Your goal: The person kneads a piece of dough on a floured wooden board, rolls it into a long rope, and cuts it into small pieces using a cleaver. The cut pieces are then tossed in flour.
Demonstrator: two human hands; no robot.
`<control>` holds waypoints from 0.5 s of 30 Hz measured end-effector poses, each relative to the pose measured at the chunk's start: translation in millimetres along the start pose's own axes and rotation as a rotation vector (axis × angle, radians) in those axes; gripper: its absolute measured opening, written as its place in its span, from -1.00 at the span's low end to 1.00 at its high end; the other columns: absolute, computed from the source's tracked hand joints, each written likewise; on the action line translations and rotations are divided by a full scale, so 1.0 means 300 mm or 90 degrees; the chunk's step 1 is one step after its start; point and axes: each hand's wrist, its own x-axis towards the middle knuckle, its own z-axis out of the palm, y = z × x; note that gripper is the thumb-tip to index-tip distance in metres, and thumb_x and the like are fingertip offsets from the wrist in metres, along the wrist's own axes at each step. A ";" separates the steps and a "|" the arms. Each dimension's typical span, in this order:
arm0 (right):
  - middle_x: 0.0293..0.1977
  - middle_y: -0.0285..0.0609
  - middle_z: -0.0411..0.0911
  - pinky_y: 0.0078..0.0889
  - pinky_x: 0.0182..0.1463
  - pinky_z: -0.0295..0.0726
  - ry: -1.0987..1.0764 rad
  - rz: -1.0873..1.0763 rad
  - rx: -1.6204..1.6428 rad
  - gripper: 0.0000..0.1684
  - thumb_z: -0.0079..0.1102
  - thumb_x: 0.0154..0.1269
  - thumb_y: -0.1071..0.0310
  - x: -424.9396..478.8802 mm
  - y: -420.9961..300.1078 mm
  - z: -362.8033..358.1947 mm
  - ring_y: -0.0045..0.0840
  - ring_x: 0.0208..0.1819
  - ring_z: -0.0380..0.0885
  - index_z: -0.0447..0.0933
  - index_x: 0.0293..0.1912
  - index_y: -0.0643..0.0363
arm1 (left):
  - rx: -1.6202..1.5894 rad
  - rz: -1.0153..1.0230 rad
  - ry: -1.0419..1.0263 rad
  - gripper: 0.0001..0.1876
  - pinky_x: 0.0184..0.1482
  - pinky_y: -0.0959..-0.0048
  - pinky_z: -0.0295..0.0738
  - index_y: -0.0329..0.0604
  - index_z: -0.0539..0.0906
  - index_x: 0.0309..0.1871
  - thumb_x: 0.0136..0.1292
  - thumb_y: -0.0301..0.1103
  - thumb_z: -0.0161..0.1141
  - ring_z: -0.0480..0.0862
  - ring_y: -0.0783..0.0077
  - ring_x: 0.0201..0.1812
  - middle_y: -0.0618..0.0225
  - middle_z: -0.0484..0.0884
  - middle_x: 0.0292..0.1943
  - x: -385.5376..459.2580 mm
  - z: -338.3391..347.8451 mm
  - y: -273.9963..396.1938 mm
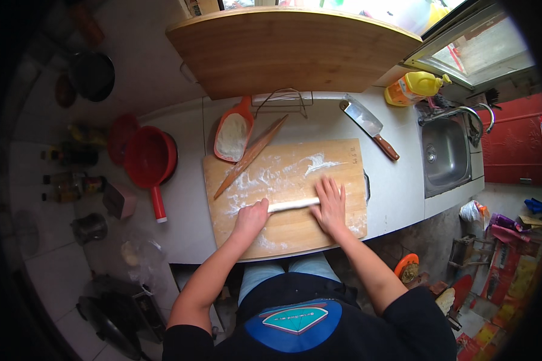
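A long white roll of dough [294, 205] lies across a floured wooden board [293, 230]. My left hand [253, 219] is closed around its left end. My right hand [331, 205] lies flat over the right end, palm down, fingers pointing away from me. A tapered wooden rolling pin [251, 156] lies slantwise over the board's upper left, partly past its far edge. Beside it an orange scoop [233, 135] full of white flour rests against the board's far left corner. Loose flour is scattered over the board.
A cleaver [372, 128] lies on the white counter [395, 198] behind the board's right side. Red plastic ladles [150, 158] are at the left. A wire rack [284, 103], a yellow bottle [411, 89] and a steel sink [446, 155] border the work area.
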 end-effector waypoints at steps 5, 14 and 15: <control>0.47 -0.04 -0.04 0.16 0.49 -0.27 -0.011 0.021 -0.013 -0.04 0.22 0.13 -0.09 -0.058 -0.002 -0.005 -0.18 0.51 -0.13 0.12 0.42 0.06 | -0.019 0.018 -0.103 -0.60 -0.37 0.15 0.58 -0.15 0.46 -0.20 0.09 -0.09 0.34 0.68 0.09 -0.42 0.18 0.66 -0.43 0.015 -0.083 0.082; 0.40 -0.19 0.17 0.07 0.48 -0.15 -0.072 -0.176 0.043 -0.21 0.06 0.23 -0.01 -0.008 -0.213 0.028 -0.30 0.46 0.06 0.20 0.39 0.08 | -0.018 0.094 -0.048 -0.76 -0.41 0.19 0.57 -0.17 0.52 -0.29 0.25 -0.17 0.13 0.68 0.13 -0.43 0.14 0.63 -0.45 0.022 0.043 0.076; 0.41 -0.19 0.16 0.08 0.48 -0.13 -0.075 -0.177 0.063 -0.21 0.07 0.23 -0.01 -0.062 -0.197 0.039 -0.31 0.46 0.06 0.20 0.39 0.07 | -0.017 0.129 -0.043 -0.76 -0.42 0.18 0.56 -0.17 0.52 -0.27 0.25 -0.17 0.13 0.67 0.11 -0.42 0.14 0.62 -0.44 0.000 0.046 0.070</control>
